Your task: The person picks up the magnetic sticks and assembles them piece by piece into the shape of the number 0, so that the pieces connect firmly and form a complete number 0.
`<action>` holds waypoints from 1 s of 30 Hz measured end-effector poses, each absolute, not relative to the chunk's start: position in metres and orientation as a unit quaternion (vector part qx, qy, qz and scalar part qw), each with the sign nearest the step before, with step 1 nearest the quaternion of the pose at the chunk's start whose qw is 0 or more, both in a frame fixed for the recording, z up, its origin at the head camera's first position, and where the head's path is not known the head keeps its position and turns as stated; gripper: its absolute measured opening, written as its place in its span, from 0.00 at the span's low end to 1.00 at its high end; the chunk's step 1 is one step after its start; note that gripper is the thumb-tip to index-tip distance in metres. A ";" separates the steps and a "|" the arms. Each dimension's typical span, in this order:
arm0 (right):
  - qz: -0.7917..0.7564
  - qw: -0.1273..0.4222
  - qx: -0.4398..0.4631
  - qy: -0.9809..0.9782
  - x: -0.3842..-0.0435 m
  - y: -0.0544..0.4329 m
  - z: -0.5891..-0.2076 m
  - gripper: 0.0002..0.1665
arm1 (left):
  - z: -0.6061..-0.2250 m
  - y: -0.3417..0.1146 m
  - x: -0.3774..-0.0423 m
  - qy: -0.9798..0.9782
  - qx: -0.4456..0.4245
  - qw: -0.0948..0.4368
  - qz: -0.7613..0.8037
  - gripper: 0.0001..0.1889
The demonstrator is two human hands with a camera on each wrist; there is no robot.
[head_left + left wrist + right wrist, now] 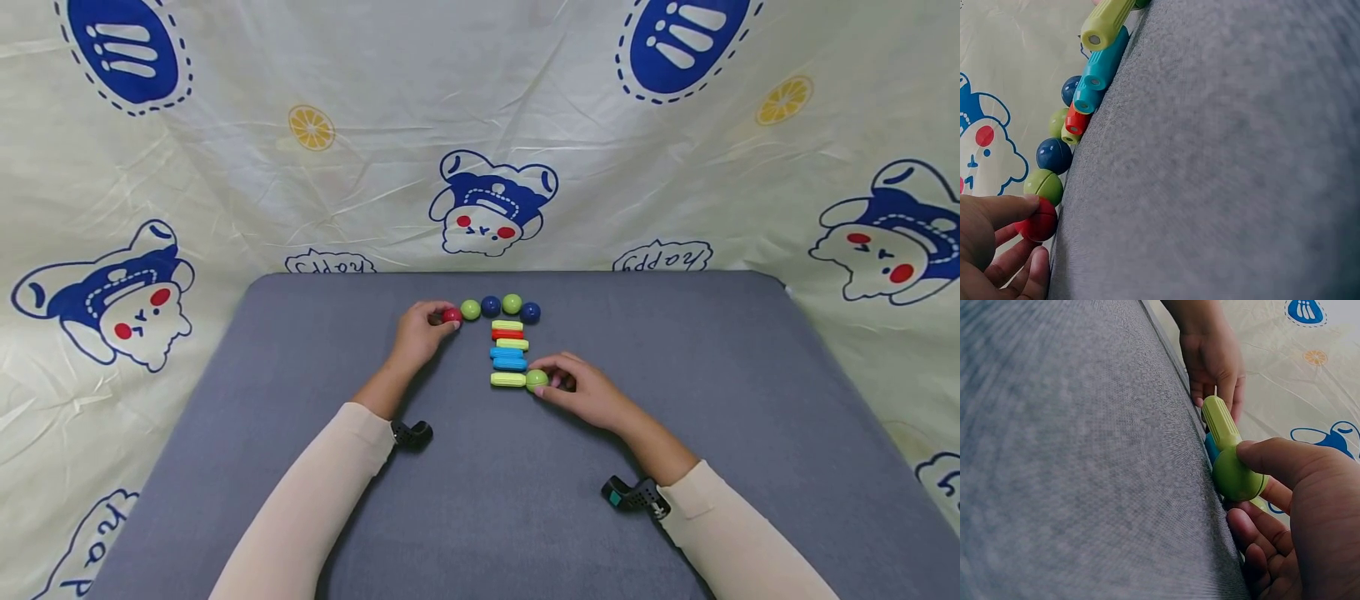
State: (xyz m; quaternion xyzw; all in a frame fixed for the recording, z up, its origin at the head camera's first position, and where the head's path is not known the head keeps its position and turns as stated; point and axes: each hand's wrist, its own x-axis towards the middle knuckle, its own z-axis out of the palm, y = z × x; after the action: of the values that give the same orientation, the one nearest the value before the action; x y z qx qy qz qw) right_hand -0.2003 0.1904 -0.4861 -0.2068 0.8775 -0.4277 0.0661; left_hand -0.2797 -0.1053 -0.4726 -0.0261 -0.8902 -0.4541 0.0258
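My left hand (422, 335) pinches a red ball (1040, 222) between thumb and fingers, at the left end of a row of balls. A green ball (470, 310) sits right beside the red one. Nearer the front, my right hand (587, 390) holds another green ball (1238, 475), thumb on one side and fingers on the other. That ball touches the end of a ribbed yellow-green rod (507, 380). Just beyond lie two blue rods (509, 364), side by side. The right hand's far fingers are close to them.
Farther along the row are a dark blue ball (491, 307), a green ball (512, 303) and another dark blue ball (530, 313). Below them lie a red rod (507, 335) and two yellow-green rods (512, 344). A patterned sheet (390, 192) hangs behind the grey table (480, 500).
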 end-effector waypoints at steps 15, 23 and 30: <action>-0.429 0.072 -0.207 0.876 -0.184 0.180 -0.450 0.20 | -0.473 -0.110 -0.268 -0.894 -0.033 0.007 -0.446 0.17; -0.425 0.062 -0.209 0.879 -0.199 0.190 -0.482 0.20 | -0.469 -0.112 -0.252 -0.894 -0.036 -0.013 -0.447 0.17; -0.428 0.069 -0.212 0.876 -0.201 0.192 -0.485 0.19 | -0.467 -0.113 -0.239 -0.892 -0.035 -0.031 -0.449 0.15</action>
State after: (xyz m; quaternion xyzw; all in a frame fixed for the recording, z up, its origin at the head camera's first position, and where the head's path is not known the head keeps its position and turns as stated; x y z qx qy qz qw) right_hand -0.2008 0.1917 -0.4850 -0.2119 0.8757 -0.4284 0.0687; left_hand -0.2390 -0.1135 -0.4675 -0.0354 -0.8924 -0.4489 -0.0308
